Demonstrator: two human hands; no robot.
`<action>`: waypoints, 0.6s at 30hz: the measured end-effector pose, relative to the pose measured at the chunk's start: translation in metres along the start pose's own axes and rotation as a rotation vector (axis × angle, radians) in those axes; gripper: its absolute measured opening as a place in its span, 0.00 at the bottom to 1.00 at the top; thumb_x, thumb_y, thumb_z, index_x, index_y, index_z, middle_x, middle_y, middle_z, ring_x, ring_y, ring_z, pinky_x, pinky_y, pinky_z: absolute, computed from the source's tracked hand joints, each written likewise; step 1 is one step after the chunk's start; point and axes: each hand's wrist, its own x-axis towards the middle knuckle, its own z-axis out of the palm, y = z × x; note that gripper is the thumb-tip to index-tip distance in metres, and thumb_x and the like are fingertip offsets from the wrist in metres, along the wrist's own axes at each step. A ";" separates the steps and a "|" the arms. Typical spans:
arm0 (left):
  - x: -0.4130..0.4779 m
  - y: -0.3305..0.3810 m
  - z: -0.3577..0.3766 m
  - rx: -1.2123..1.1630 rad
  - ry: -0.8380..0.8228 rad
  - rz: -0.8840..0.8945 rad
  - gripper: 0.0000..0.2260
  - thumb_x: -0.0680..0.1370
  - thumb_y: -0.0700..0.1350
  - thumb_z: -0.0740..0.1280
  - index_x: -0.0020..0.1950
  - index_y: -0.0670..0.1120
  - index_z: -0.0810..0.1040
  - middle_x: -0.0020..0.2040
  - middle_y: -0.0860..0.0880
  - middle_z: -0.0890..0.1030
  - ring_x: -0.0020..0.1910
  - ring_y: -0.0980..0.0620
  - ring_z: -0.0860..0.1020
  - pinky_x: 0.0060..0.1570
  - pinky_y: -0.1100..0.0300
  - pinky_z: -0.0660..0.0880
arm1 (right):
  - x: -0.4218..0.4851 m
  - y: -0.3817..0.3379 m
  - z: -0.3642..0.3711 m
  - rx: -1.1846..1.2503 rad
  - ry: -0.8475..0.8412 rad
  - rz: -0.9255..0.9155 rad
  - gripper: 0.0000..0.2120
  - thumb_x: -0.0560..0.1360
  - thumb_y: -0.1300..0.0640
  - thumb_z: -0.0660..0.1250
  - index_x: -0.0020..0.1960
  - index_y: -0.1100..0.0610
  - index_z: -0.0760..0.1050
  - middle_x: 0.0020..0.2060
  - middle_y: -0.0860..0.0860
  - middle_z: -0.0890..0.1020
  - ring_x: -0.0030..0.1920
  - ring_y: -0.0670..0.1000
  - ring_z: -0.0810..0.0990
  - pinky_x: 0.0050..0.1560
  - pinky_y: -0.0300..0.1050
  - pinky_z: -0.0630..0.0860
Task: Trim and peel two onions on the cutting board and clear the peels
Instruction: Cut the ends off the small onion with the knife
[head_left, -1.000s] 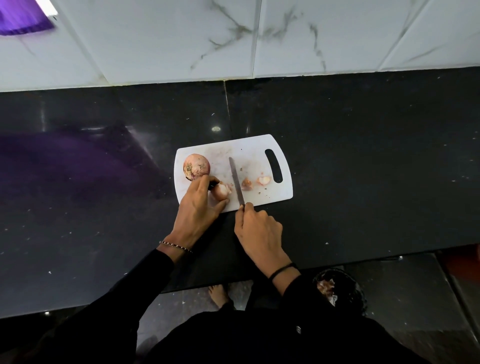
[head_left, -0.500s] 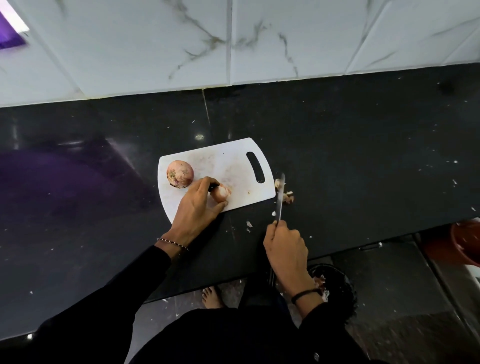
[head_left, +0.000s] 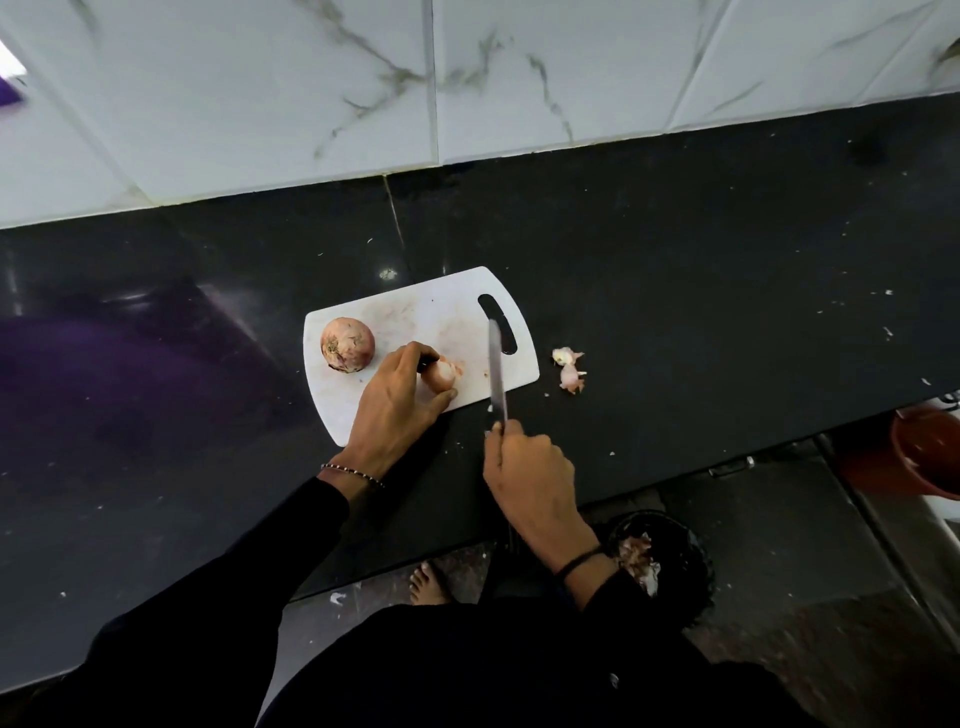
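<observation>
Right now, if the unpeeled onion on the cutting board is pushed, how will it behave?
The unpeeled onion looks round, so it would probably roll across the flat cutting board. Nothing touches it or blocks it. Its dry outer skin may flake or slip under fingers.

No legible text, labels or numbers anywhere.

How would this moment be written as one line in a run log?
left hand: holds small onion on cutting board | right hand: grips knife | whole onion: unpeeled | peel scraps: on counter
</observation>
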 end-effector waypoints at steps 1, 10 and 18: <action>0.000 0.000 -0.001 0.002 -0.003 -0.004 0.21 0.70 0.44 0.78 0.58 0.43 0.73 0.54 0.46 0.79 0.52 0.49 0.78 0.49 0.57 0.76 | -0.001 -0.004 0.002 -0.009 -0.027 -0.026 0.18 0.85 0.49 0.50 0.57 0.58 0.75 0.45 0.57 0.83 0.46 0.60 0.83 0.39 0.48 0.69; 0.000 -0.002 -0.002 -0.002 0.002 -0.046 0.21 0.71 0.45 0.77 0.59 0.45 0.73 0.55 0.44 0.79 0.50 0.47 0.78 0.49 0.51 0.78 | 0.000 0.030 -0.007 -0.018 0.034 0.129 0.18 0.85 0.51 0.51 0.54 0.60 0.76 0.45 0.58 0.83 0.47 0.63 0.82 0.41 0.50 0.70; 0.003 0.005 0.003 0.005 0.038 -0.072 0.20 0.72 0.46 0.76 0.59 0.43 0.72 0.55 0.43 0.79 0.50 0.46 0.78 0.47 0.51 0.78 | -0.018 0.031 -0.002 -0.045 -0.005 -0.066 0.17 0.85 0.49 0.52 0.53 0.58 0.75 0.40 0.58 0.83 0.42 0.64 0.82 0.36 0.51 0.66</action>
